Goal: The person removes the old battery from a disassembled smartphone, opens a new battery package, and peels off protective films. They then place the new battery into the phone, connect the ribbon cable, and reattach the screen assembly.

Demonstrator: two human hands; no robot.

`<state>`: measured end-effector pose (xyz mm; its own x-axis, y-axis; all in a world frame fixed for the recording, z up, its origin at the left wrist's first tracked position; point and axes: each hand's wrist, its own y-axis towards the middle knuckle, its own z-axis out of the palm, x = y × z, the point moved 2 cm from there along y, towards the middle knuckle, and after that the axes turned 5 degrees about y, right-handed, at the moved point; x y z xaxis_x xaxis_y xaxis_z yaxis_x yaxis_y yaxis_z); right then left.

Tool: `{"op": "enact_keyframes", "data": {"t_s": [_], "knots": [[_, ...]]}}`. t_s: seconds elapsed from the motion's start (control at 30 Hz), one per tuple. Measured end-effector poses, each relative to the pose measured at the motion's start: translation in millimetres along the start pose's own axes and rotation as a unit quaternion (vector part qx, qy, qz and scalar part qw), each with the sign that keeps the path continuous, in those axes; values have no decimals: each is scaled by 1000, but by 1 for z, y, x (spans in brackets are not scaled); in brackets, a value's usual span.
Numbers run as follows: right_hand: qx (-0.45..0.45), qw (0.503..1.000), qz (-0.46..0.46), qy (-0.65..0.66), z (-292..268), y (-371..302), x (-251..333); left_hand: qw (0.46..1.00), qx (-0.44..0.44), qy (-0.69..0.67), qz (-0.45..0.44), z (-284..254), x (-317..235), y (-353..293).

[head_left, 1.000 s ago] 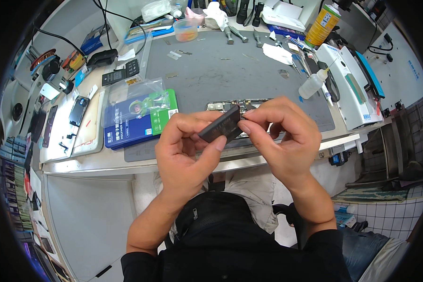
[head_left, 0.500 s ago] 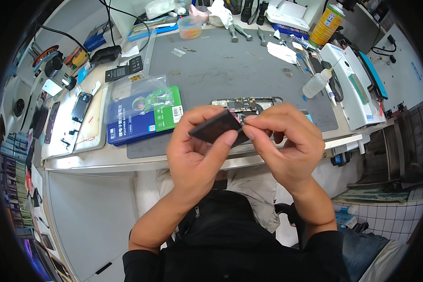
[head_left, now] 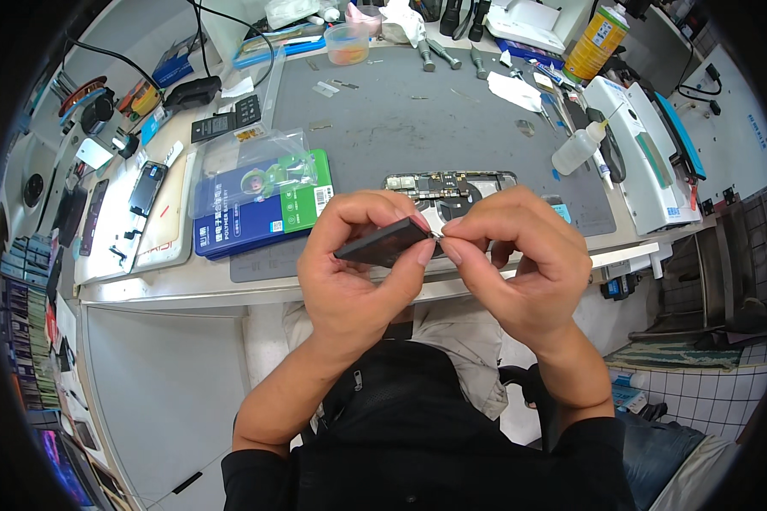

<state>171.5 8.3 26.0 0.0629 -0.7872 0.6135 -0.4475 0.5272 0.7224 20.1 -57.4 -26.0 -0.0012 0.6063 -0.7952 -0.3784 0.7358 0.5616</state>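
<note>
My left hand [head_left: 349, 264] grips a flat black phone battery [head_left: 385, 243] between thumb and fingers, tilted in the air over the table's front edge. At the battery's right end my right hand [head_left: 520, 255] pinches a small, thin piece, perhaps its connector tab; the fingertips hide most of it. Just beyond both hands an opened phone [head_left: 452, 185] lies on the grey mat, its circuit board showing along the far side. My fingers cover part of its near side.
A blue and green battery box [head_left: 256, 204] with clear plastic packaging [head_left: 222, 192] on it lies left. Several screwdrivers [head_left: 443, 54] lie at the mat's far edge. To the right are a dropper bottle [head_left: 576, 149] and a white machine [head_left: 643, 162]. Another phone [head_left: 148, 187] lies far left.
The battery has tipped flatter and turned slightly in my left hand. My right fingertips remain at its end. More of the opened phone shows between my hands.
</note>
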Motion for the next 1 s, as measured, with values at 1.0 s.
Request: {"op": "enact_keyframes", "data": {"t_s": [1.0], "knots": [[70,997,-7,21,-8,1,-5,996,43,76,-20,-7,-9,5]]}}
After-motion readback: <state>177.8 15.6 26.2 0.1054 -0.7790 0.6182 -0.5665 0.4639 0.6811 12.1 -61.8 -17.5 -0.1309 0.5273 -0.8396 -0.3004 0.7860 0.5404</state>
